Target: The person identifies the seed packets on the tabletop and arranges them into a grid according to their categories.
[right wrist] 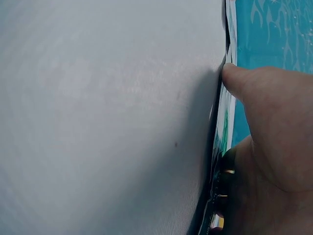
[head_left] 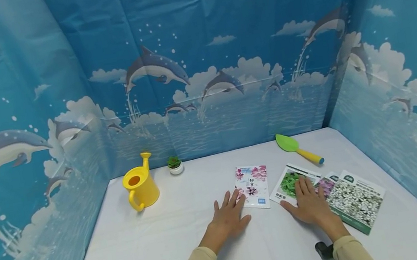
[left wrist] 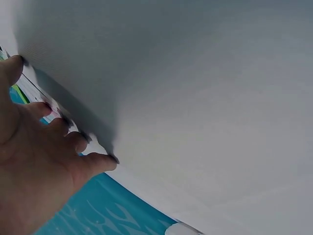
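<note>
My left hand (head_left: 227,218) lies flat with fingers spread, its fingertips at the lower left edge of a seed packet with pink blossoms (head_left: 253,182). In the left wrist view that hand's (left wrist: 44,152) fingertips touch the white tabletop. My right hand (head_left: 310,207) rests with straight fingers on a packet picturing green leaves (head_left: 289,182), covering part of it. Beside those fingers, a packet with purple flowers (head_left: 326,184) is partly hidden under one with white flowers (head_left: 356,199). The right wrist view shows the right hand (right wrist: 269,137) edge-on, thumb extended, packet edges along its fingers.
A yellow watering can (head_left: 145,189) stands at the back left, near a small potted plant (head_left: 175,165). Toward the back right lies a green trowel (head_left: 287,142) with a yellow handle. Dolphin-printed curtains (head_left: 196,58) enclose the white table (head_left: 138,252) behind and on both sides.
</note>
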{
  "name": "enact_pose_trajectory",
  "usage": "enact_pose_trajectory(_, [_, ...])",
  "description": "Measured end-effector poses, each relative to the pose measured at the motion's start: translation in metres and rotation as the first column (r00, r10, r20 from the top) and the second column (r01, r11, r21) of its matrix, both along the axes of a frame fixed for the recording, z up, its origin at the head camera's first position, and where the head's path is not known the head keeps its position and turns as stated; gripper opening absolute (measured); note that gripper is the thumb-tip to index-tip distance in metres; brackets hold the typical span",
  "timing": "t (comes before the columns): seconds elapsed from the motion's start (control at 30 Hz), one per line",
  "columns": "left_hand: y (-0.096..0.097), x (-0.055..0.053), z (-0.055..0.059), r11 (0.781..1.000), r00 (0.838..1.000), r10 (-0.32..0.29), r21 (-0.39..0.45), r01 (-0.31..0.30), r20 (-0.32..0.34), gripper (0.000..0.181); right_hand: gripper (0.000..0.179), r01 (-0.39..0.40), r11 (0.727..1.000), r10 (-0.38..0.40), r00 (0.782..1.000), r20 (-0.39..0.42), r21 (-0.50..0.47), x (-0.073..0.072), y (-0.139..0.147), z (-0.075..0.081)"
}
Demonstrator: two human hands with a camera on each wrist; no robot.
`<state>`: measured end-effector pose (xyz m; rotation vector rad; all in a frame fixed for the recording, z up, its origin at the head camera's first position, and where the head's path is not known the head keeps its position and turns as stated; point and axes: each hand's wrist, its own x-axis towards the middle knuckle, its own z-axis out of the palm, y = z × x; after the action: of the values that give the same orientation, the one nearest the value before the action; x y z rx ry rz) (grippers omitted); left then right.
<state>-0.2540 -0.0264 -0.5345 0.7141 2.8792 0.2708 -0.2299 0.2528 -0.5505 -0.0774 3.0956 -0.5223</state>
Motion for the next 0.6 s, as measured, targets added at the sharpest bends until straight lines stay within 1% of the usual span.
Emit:
enact_pose_trajectory(0.13, [-0.007, 0.005, 0.003, 1.0, 1.0, 0.014, -0.011, -0.014, 0.002, 0.069, 0.098, -0.003, 1.0, 0.003, 1.0, -0.011, 0.007, -0.001, 0.0, -0.001])
enact_pose_trajectory(0.3, [-0.015, 0.011, 0.001, 1.0, 1.0, 0.016, 0.003, -0.016, 0.002, 0.069, 0.098, -0.006, 1.0, 0.006, 1.0, -0.012, 0.011, -0.001, 0.0, -0.001])
enact_pose_trajectory(0.33, [-0.017, 0.011, -0.003, 1.0, 1.0, 0.014, 0.015, -0.014, -0.003, 0.069, 0.098, -0.005, 1.0, 0.005, 1.0, -0.009, 0.009, -0.001, 0.0, -0.001])
enact_pose_trajectory(0.4, [-0.021, 0.01, -0.014, 0.999, 1.0, 0.004, 0.046, -0.003, -0.027, 0.069, 0.098, -0.005, 1.0, 0.005, 1.0, -0.003, 0.005, 0.0, 0.0, 0.0])
enact_pose_trajectory(0.47, [-0.024, 0.012, -0.015, 0.998, 0.999, 0.002, 0.062, 0.0, -0.035, 0.069, 0.098, -0.006, 1.0, 0.006, 1.0, 0.003, -0.003, 0.0, -0.001, 0.001])
enact_pose_trajectory(0.53, [-0.026, 0.016, -0.014, 0.998, 0.999, 0.004, 0.056, -0.002, -0.042, 0.069, 0.098, -0.006, 1.0, 0.006, 1.0, 0.006, -0.008, 0.001, -0.001, 0.002])
enact_pose_trajectory(0.6, [-0.027, 0.021, -0.005, 0.999, 0.999, 0.011, 0.039, -0.01, -0.034, 0.069, 0.097, -0.008, 1.0, 0.008, 1.0, 0.002, -0.01, 0.001, -0.001, 0.002])
